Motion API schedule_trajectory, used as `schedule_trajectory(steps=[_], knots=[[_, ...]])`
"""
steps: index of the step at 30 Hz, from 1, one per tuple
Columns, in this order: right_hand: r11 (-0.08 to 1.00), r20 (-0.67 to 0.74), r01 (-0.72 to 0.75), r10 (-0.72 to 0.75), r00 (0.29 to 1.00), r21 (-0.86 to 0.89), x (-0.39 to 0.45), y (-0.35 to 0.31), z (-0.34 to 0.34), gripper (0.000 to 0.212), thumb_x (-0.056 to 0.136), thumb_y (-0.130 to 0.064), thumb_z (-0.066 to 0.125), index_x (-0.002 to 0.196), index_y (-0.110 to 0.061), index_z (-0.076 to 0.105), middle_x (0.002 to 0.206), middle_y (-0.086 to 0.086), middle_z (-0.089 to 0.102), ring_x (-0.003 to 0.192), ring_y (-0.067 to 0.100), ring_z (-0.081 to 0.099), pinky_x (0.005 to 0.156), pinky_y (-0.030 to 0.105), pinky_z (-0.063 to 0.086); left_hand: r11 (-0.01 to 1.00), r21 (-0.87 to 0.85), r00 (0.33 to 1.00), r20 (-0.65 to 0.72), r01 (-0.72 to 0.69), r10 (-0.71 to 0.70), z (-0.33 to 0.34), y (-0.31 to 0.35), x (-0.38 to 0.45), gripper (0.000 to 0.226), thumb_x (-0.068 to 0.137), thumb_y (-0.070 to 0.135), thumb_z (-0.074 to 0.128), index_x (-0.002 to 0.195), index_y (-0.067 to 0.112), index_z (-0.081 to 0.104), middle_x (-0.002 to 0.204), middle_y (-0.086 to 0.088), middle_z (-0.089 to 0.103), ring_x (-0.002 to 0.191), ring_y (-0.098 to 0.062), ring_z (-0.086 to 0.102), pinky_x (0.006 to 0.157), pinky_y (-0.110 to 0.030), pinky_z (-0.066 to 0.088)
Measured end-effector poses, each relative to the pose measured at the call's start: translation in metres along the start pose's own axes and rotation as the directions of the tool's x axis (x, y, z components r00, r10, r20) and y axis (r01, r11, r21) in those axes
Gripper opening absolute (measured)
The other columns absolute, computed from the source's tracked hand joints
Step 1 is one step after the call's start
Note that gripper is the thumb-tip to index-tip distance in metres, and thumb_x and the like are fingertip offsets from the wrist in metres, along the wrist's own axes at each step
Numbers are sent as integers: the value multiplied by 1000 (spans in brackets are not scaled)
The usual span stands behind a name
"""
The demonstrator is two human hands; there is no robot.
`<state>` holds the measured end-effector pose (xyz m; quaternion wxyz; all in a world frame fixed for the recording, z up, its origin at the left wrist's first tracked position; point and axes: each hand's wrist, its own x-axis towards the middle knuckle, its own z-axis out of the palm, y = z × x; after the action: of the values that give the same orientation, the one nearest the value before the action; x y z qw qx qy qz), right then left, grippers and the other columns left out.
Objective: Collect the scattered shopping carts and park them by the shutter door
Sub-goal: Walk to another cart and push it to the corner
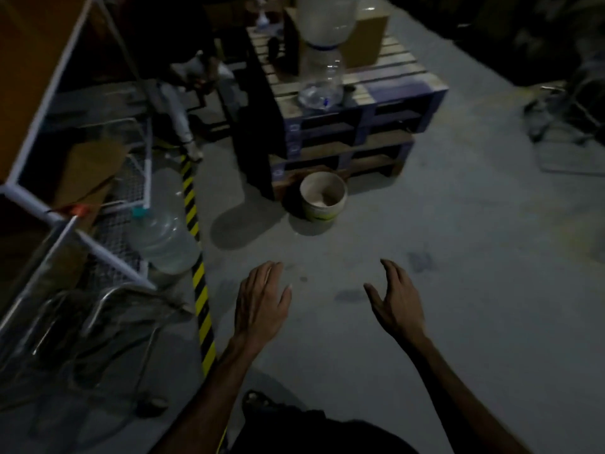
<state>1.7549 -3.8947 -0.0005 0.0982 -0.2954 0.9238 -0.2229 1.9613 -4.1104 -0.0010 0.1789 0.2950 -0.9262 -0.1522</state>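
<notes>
In a dim storeroom, 2 bare hands held out over concrete floor (458, 224), fingers loosely spread, gripping nothing: left hand (262, 301), right hand (394, 303). Blurred wire shopping cart (569, 126) far right, nearer the right hand; long axis unclear.

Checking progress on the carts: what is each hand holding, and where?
Nothing. The left hand and right hand are both open above the bare floor.

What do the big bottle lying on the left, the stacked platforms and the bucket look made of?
Bottle: clear, glossy plastic, see-through. Platforms: wood, pale bare slats, blue-painted blocks. Bucket: probably matt whitish plastic, too dim to confirm.
</notes>
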Motion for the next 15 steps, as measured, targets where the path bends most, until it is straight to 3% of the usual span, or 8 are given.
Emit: schedule_trajectory(steps=[4, 7, 10, 15], knots=[[990, -75, -134, 136, 988, 39, -33, 73, -35, 72, 104, -50, 57, 162, -13, 36, 164, 11, 41, 150, 30, 39, 120, 49, 38, 991, -63, 990, 63, -120, 124, 32, 82, 3, 51, 94, 26, 78, 139, 8, 62, 135, -13, 65, 121, -35, 62, 94, -48, 57], [968, -134, -237, 246, 960, 78, -65, 127, -59, 71, 104, -48, 57, 162, -13, 35, 165, 11, 39, 151, 30, 37, 122, 48, 35, 963, -94, 959, 108, -251, 260, 60, 142, 2, 48, 96, 33, 67, 137, 9, 65, 132, -13, 67, 118, -34, 64, 92, -46, 57], [932, -198, -346, 360, 912, 104, -96, 177, -82, 71, 105, -48, 57, 163, -14, 34, 166, 10, 38, 152, 29, 36, 123, 48, 34, 930, -136, 918, 159, -343, 362, 86, 197, 4, 51, 98, 41, 56, 139, 11, 64, 134, -12, 66, 121, -34, 64, 94, -47, 57], [862, -293, -487, 505, 812, 137, -142, 248, -119, 71, 104, -46, 59, 162, -13, 35, 165, 11, 40, 152, 30, 37, 122, 49, 35, 868, -211, 857, 173, -449, 485, 121, 282, 10, 50, 96, 33, 66, 142, 12, 61, 137, -12, 64, 121, -33, 61, 94, -47, 56]])
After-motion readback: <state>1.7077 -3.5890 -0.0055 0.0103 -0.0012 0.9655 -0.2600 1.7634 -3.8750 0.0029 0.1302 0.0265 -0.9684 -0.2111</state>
